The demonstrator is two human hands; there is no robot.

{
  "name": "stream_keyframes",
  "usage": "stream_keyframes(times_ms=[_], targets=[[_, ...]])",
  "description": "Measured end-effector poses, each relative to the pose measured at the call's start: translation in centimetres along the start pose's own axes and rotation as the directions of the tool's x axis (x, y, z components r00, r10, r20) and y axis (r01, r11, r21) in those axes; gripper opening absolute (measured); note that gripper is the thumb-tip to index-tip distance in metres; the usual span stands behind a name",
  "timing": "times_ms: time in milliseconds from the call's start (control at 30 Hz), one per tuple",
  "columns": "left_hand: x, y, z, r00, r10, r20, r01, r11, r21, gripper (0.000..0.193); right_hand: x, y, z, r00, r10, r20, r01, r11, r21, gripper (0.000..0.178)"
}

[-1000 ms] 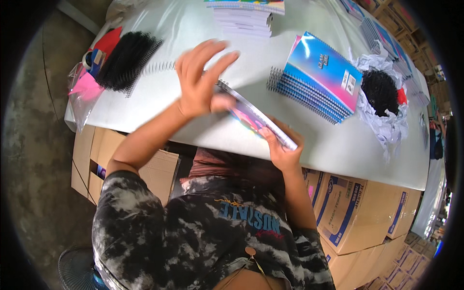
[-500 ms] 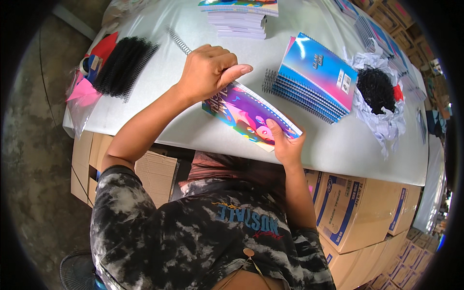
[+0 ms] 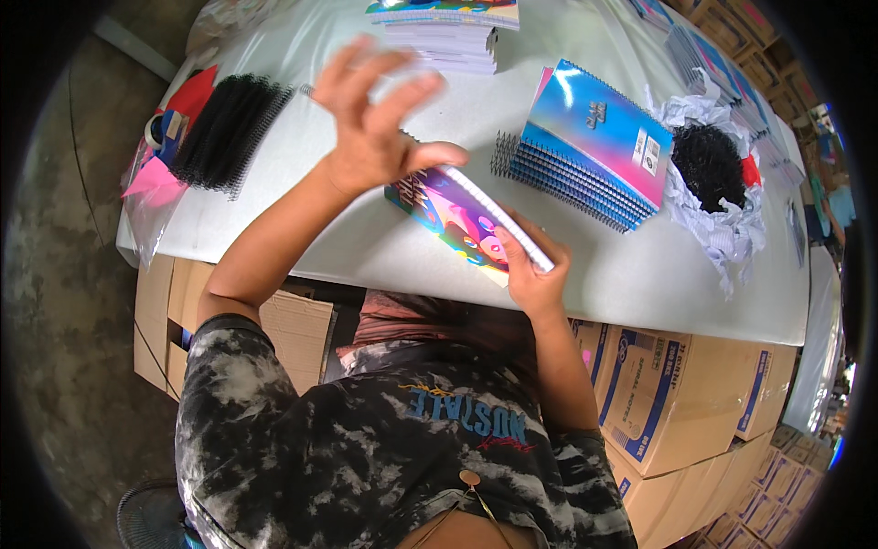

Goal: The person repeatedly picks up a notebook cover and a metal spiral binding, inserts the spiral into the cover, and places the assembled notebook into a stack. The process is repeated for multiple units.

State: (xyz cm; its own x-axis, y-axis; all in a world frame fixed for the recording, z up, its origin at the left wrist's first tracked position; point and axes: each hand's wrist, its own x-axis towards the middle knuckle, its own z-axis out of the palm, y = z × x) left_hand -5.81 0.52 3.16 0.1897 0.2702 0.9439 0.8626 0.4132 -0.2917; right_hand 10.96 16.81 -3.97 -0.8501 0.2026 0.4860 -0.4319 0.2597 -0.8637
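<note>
My right hand (image 3: 538, 274) grips the lower right end of a colourful notebook (image 3: 457, 215), its thumb on the cover and its fingers behind. The notebook is tilted above the table's near edge, with its hole-punched edge facing away from me. My left hand (image 3: 370, 128) is raised at the notebook's upper left end, fingers spread and smeared by motion, the thumb close to the notebook's corner. A short piece of dark spiral coil (image 3: 307, 91) shows just left of this hand; the hand hides the rest. Whether the coil runs into the notebook's holes, I cannot tell.
A pile of black spiral coils (image 3: 229, 137) lies left, beside pink and red sheets and a tape roll (image 3: 155, 130). Blue-pink spiral notebooks (image 3: 599, 137) are stacked right, near crumpled paper (image 3: 690, 114) around a black tangle. Another notebook stack (image 3: 439, 46) stands behind. Cardboard boxes (image 3: 672, 393) sit below.
My left hand has opened from a curled grip, its fingers lifting and spreading. The notebook has tipped, showing more of its page edge. Less of the coil shows beside the hand.
</note>
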Motion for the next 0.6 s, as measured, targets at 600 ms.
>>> stream_keyframes(times_ms=[600], targets=[[-7.7, 6.0, -4.6, 0.905, 0.234, 0.355, -0.161, 0.961, -0.224, 0.09, 0.6, -1.5, 0.6, 0.92, -0.38, 0.101, 0.393, 0.895, -0.21, 0.04]])
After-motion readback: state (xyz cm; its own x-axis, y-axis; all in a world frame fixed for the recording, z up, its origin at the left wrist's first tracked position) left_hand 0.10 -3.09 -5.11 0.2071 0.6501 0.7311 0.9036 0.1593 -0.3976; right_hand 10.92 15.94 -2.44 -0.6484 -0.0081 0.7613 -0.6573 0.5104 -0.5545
